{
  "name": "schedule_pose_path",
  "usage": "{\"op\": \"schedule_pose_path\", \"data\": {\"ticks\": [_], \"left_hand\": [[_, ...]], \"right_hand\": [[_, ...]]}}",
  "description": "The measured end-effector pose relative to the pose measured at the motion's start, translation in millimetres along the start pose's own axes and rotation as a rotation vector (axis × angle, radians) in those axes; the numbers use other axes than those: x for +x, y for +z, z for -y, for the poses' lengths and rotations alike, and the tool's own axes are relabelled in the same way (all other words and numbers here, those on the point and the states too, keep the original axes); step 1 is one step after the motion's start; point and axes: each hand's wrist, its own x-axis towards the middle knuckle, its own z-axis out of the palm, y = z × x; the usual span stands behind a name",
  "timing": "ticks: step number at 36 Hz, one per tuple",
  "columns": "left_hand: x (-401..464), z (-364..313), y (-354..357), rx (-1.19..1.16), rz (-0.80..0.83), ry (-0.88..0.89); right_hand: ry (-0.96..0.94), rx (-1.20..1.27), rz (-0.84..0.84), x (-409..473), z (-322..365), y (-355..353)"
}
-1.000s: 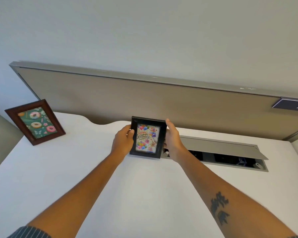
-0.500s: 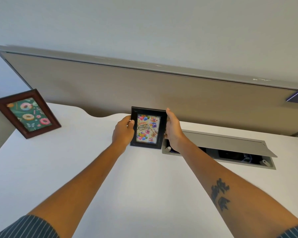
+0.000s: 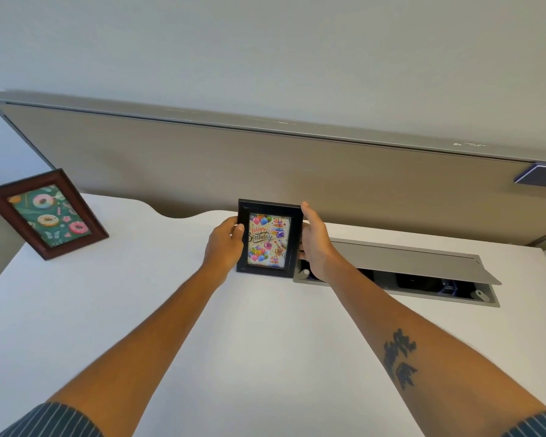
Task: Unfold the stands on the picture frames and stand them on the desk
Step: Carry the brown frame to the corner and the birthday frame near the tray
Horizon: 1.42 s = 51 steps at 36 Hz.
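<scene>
A small black picture frame (image 3: 269, 207) with a "Happy Birthday" balloon print stands upright on the white desk (image 3: 259, 342), its lower edge on the desktop near the back. My left hand (image 3: 224, 244) grips its left side, thumb on the front. My right hand (image 3: 316, 244) holds its right side, fingers along the edge. Its stand is hidden behind it. A brown wooden frame (image 3: 89, 222) with a doughnut print stands leaning back at the far left of the desk.
A grey partition panel (image 3: 265, 171) runs along the desk's back edge. Right of the black frame, a grey cable box (image 3: 423, 263) is set into the desk with its lid raised. A dark nameplate (image 3: 539, 178) sits on the panel at far right.
The view has shifted slightly, and the black frame looks more upright with its base on the desk. Both hands stay on its sides. The brown frame has not moved.
</scene>
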Motion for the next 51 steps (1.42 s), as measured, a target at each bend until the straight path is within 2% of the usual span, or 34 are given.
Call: {"op": "schedule_pose_path", "data": {"ticks": [11,15,21,24,28,32,51], "left_hand": [[-3.9,-3.6,-4.8,0.012,0.045,0.01],[-10.0,0.1,-9.0,0.081,0.035,0.036],[-37.0,13.1,-12.3,0.367,0.053,0.135],[-57.7,18.3,-11.1,0.494,0.057,0.18],[-94.8,21.0,-7.2,0.513,0.086,0.202],[-132.6,23.8,-3.3,0.578,0.08,0.226],[-306.2,38.2,46.4,0.593,0.189,0.34]], "right_hand": [[-0.029,-0.025,0.042,-6.9,-5.7,-8.0],[-0.086,-0.118,0.006,-15.4,-11.3,-15.3],[-0.426,-0.666,-0.3,-36.8,-36.8,-32.1],[-0.537,-0.961,-0.376,-50.1,-53.0,-44.0],[-0.615,-1.127,-0.42,-80.7,-70.0,-52.9],[-0.71,-1.189,-0.444,-115.2,-88.9,-61.7],[-0.672,-1.218,-0.543,-270.8,-218.0,-132.5]]}}
